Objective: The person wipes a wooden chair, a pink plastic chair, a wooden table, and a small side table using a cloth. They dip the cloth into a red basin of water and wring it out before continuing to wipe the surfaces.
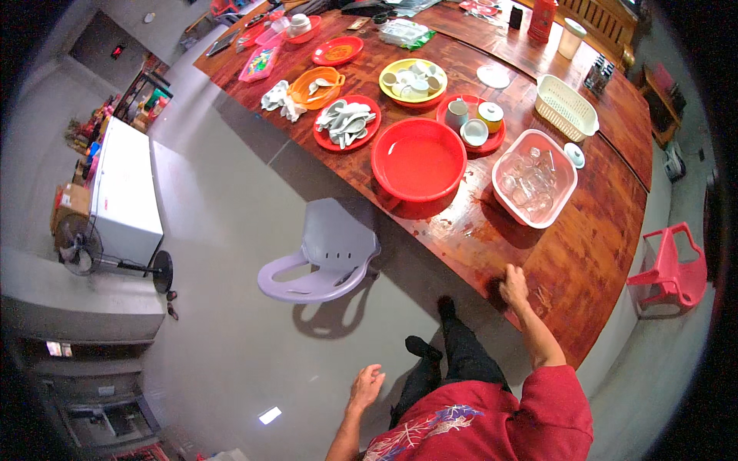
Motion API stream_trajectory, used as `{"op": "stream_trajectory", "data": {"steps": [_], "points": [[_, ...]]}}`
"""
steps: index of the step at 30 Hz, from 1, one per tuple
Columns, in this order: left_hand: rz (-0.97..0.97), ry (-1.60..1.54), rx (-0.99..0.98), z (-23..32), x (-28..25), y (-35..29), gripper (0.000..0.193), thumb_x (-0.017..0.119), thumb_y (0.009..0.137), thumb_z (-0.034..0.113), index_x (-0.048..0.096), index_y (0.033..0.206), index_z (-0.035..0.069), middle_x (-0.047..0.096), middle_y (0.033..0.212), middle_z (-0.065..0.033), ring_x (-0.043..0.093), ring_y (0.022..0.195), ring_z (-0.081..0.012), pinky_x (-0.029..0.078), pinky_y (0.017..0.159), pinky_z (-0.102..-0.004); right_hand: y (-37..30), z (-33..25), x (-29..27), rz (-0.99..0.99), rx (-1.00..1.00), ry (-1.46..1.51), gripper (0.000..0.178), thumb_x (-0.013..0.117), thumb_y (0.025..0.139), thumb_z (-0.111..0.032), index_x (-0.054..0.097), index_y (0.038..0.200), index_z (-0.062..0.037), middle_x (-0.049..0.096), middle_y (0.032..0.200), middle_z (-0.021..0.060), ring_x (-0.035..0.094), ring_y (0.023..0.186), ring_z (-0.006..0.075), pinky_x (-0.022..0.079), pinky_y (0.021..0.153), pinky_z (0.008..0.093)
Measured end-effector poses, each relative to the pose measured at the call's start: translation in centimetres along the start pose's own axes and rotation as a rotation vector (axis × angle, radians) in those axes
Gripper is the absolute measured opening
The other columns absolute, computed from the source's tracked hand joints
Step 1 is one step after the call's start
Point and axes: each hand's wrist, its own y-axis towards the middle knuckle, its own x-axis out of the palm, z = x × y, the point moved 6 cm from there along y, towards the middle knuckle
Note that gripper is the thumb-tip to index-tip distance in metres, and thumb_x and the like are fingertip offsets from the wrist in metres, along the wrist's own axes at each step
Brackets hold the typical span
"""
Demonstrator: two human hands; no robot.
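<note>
Several glasses (530, 183) are held in a white basin (530, 140) on the table (592, 257), the right hand (515, 286) poised nearest, its fingers curled; whether anything is gripped cannot be told. The left hand (367, 386) is hung over the floor (231, 346), loosely half-open. Beside the basin, a red tub (419, 161) is set; beyond, spoons (346, 123) are heaped on a plate (375, 119).

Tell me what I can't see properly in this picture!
All in the head view:
Piled spoons: lower ones hidden by upper ones.
Glasses: clear and overlapping, too jumbled to count.
Pot: inside hidden by its lid.
Bench: cut off by the top edge.
Right hand: palm hidden by the hand itself.
</note>
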Motion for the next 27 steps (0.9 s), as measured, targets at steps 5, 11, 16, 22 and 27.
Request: {"op": "stream_trajectory", "data": {"steps": [5, 11, 16, 22, 27], "points": [[-0.133, -0.002, 0.098, 5.7, 1.7, 5.4, 0.034, 0.063, 0.085, 0.023, 0.055, 0.115, 0.008, 0.060, 0.104, -0.0135, 0.062, 0.090, -0.0275, 0.050, 0.077, -0.0372, 5.7, -10.2, 4.8, 0.103, -0.301, -0.001, 0.039, 0.053, 0.074, -0.003, 0.050, 0.111, -0.0138, 0.046, 0.120, 0.0132, 0.045, 0.110, 0.0358, 0.046, 0.081, 0.0498], [-0.216, 0.101, 0.121, 12.6, 1.3, 10.1, 0.033, 0.060, 0.086, 0.025, 0.055, 0.115, 0.010, 0.059, 0.104, -0.0149, 0.058, 0.098, -0.0329, 0.047, 0.083, -0.0410, 7.1, -11.9, 8.1, -0.093, -0.357, -0.140, 0.039, 0.056, 0.078, -0.013, 0.050, 0.116, -0.0181, 0.035, 0.135, 0.0124, 0.032, 0.123, 0.0394, 0.040, 0.088, 0.0557], [-0.224, 0.163, 0.159, 13.8, 1.1, 14.2, 0.034, 0.060, 0.086, 0.025, 0.055, 0.116, 0.008, 0.058, 0.104, -0.0146, 0.061, 0.093, -0.0276, 0.049, 0.080, -0.0373, 5.6, -7.2, 5.9, -0.283, -0.387, -0.124, 0.039, 0.054, 0.076, -0.005, 0.052, 0.114, -0.0164, 0.034, 0.135, 0.0134, 0.032, 0.121, 0.0420, 0.041, 0.089, 0.0578], [-0.251, 0.139, 0.175, 17.1, 1.1, 18.7, 0.034, 0.062, 0.084, 0.023, 0.056, 0.114, 0.007, 0.058, 0.106, -0.0159, 0.057, 0.098, -0.0330, 0.047, 0.082, -0.0409, 3.5, 0.5, 3.0, -0.415, -0.122, -0.142, 0.031, 0.055, 0.069, -0.002, 0.058, 0.099, -0.0087, 0.046, 0.120, 0.0221, 0.046, 0.105, 0.0432, 0.046, 0.085, 0.0456], [-0.319, -0.117, 0.038, 16.6, 0.7, 20.9, 0.041, 0.062, 0.086, 0.024, 0.051, 0.123, 0.009, 0.058, 0.107, -0.0110, 0.059, 0.095, -0.0255, 0.050, 0.078, -0.0371, 9.2, -4.8, -2.2, -0.478, -0.170, 0.392, 0.030, 0.058, 0.071, -0.017, 0.057, 0.098, -0.0037, 0.057, 0.092, 0.0194, 0.056, 0.090, 0.0370, 0.046, 0.079, 0.0428]]}}
